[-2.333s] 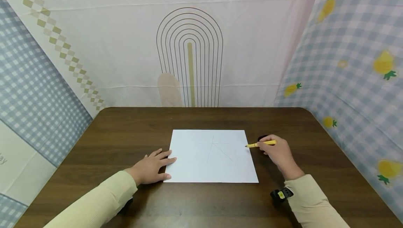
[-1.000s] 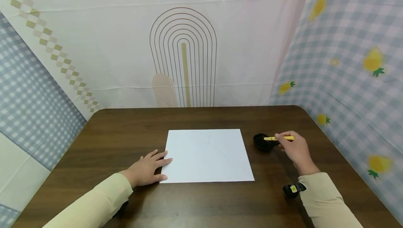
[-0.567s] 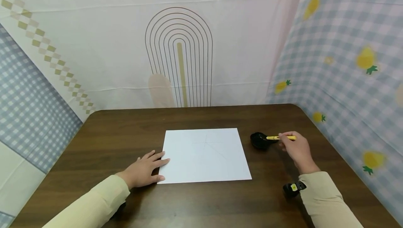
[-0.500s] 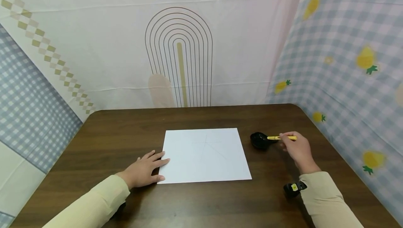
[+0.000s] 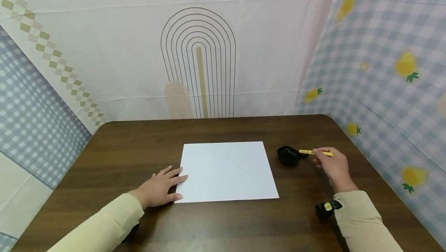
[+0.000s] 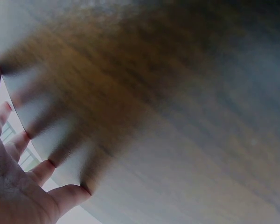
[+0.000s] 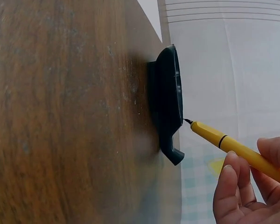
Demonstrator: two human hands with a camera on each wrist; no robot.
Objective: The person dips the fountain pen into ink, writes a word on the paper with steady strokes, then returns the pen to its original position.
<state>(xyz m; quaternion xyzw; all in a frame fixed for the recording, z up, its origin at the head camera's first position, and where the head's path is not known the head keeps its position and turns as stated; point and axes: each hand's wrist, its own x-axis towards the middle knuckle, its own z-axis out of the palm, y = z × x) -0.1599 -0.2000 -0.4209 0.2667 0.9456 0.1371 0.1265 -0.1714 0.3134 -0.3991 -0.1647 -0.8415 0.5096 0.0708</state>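
Observation:
My left hand (image 5: 157, 187) rests with spread fingers on the left edge of a white sheet of paper (image 5: 205, 186); in the left wrist view the fingertips (image 6: 67, 193) meet the table and sheet edge. Thin lines cross on the paper, with a slanted one running to the lower right. My right hand (image 5: 333, 165) pinches a yellow fountain pen (image 7: 242, 151) between thumb and fingers, nib toward the left. Right of the paper sits a small black dish (image 7: 167, 95) with a short handle. The nib is close to the dish's rim on the handle side; whether they touch I cannot tell.
A brown wooden table (image 5: 223, 225) carries everything. Behind it hangs a white cloth (image 5: 271, 58) with an arch pattern, and a blue checked cloth (image 5: 376, 101) with pineapples borders the right side. A black strap device (image 5: 325, 207) is on the right wrist.
My right hand has carried the pen from the paper's right edge to the dish, then drawn it slightly right, toward the handle. The left hand keeps its place on the paper. The head view has shifted.

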